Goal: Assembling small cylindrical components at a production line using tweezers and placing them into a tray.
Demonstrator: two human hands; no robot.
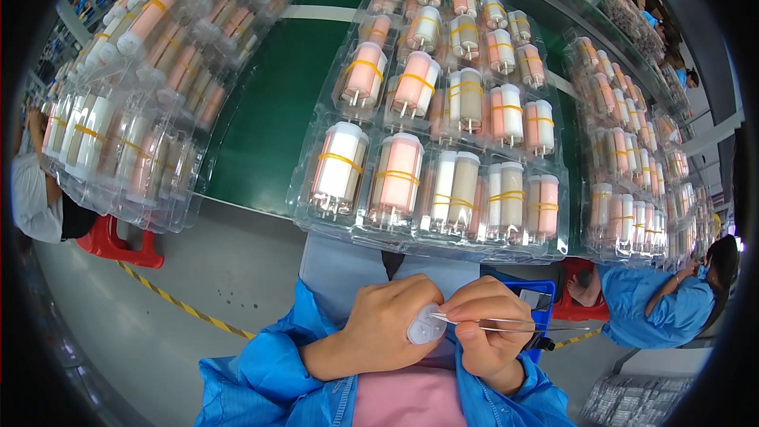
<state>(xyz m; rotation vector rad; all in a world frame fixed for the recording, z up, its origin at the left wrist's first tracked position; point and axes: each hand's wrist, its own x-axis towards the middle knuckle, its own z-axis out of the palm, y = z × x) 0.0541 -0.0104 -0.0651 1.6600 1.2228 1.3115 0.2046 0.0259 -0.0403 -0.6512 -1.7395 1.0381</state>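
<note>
Closed in my left hand (375,323) is a part with a round, pale grey end (425,327); the rest of it is hidden by my fingers. My right hand (488,328) pinches a pair of thin metal tweezers (512,322), their tips at the upper edge of the pale round end. Both hands are close together over my lap. Just beyond them is a clear plastic tray stack (360,231) holding pink, white and grey-beige cylinders (399,168). Yellow rubber bands wrap the cylinders together, and thin stems stick out at their near ends.
The trays stand on a green table (265,103). More loaded trays are piled at left (150,209) and right (624,251). A blue bin (542,300) is beside my right hand. Red stools (118,243) stand lower left and right. A co-worker in blue (660,304) sits at right.
</note>
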